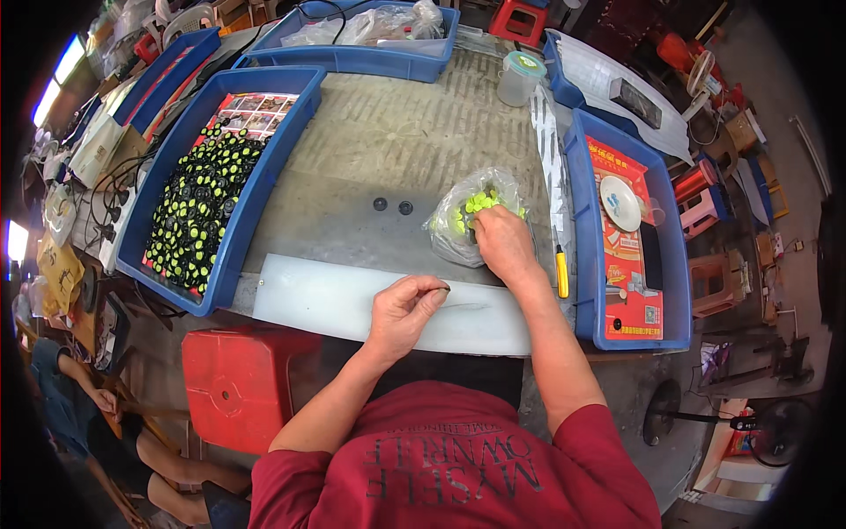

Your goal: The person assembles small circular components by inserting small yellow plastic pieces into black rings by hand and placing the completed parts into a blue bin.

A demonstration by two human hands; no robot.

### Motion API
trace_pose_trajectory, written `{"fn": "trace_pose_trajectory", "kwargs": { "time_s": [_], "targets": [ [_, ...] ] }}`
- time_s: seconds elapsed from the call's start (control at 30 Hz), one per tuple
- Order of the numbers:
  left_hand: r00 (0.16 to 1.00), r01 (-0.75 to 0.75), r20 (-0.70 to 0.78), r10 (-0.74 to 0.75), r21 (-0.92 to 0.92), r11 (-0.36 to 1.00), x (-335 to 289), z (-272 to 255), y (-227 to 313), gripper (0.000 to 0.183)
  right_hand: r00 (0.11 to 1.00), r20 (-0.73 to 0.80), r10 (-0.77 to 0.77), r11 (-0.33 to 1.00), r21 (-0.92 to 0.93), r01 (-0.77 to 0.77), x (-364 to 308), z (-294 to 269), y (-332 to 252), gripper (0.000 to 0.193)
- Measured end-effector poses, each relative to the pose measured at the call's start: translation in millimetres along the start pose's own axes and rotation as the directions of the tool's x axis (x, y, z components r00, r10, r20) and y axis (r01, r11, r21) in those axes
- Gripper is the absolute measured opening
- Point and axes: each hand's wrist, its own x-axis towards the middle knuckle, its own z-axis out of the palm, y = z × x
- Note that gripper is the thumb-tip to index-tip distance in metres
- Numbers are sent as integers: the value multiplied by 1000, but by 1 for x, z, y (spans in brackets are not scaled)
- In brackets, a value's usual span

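Note:
My left hand (405,313) is closed in a pinch above the white board (335,298) at the table's near edge. A small dark piece (445,289) shows at its fingertips; its exact kind is too small to tell. My right hand (504,242) reaches into a clear plastic bag (454,245) of small yellow-green pieces (480,202). Its fingers are bent together among them, and the tips are hidden. Left of the bag, two black round pieces (380,204) lie side by side on the grey table (352,159).
On the left stands a blue tray (304,115) heaped with black-and-yellow-green round pieces (203,198). Another blue tray (589,264) on the right holds a white dish (620,203). A yellow-handled cutter (561,271) lies near my right forearm. A red stool (233,388) stands left, near a seated person.

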Motion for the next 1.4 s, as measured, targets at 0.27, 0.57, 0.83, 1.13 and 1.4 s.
{"fn": "trace_pose_trajectory", "kwargs": {
  "time_s": [0.27, 0.57, 0.83, 1.13, 1.4],
  "targets": [
    [1000, -20, 12, 20, 13, 1000, 2, -6, -2, 11, 982, -80, 169, 862, 495, -108, -25, -35, -40, 12],
    [995, -44, 90, 46, -25, 999, 3, -6, 3, 15, 893, 325, 311, 295, 860, -416, -65, -30, -65, 12],
    [996, -34, 83, 37, -28, 999, 3, -7, -4, 21, 893, 301, 334, 276, 875, -398, -72, -19, -68, 12],
    [999, 49, 20, -47, -127, 991, 4, -4, -5, 26, 903, 240, 357, 373, 849, -373, -76, -14, -73, 9],
    [998, 56, 19, -54, -125, 991, 4, -5, -2, 24, 932, 78, 353, 565, 777, -279, -75, -12, -75, 9]
  ]
}}
